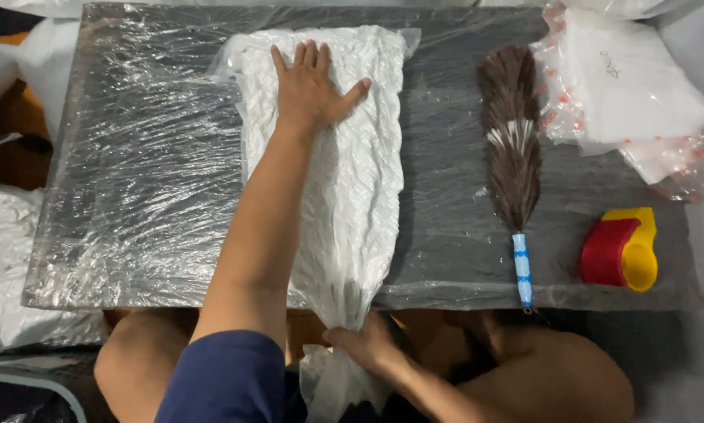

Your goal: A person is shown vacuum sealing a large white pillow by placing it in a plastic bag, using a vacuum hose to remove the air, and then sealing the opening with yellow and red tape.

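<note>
In the head view, a clear plastic bag stuffed with crumpled white fabric (pixel 352 180) is lying lengthwise down the middle of the frame, on a dark board wrapped in wrinkled transparent film (pixel 132 180) that is filling most of the picture. The left hand (pixel 311 88) is pressing flat on the upper end of the bag, fingers spread and pointing toward the top of the frame, the palm resting on the plastic, with the bare forearm running down to a dark blue sleeve (pixel 226 376) at the lower left. The right hand (pixel 365 345) is sitting at the bottom centre, just below the near edge of the board, fingers closed tight around the gathered neck of the bag (the plastic is bunching into pleats there and spilling out beneath the fist). To the right of the bag, well apart from it, a brown feather duster with a blue-and-white striped handle (pixel 512 157) is lying with its handle pointing toward the bottom of the frame. Further right, near the lower right edge of the board, a red and yellow plastic tape dispenser (pixel 622 249) is resting. In the upper right corner, a stack of flat clear bags with red dotted trim (pixel 626 86) is lying partly over the board's edge.
</note>
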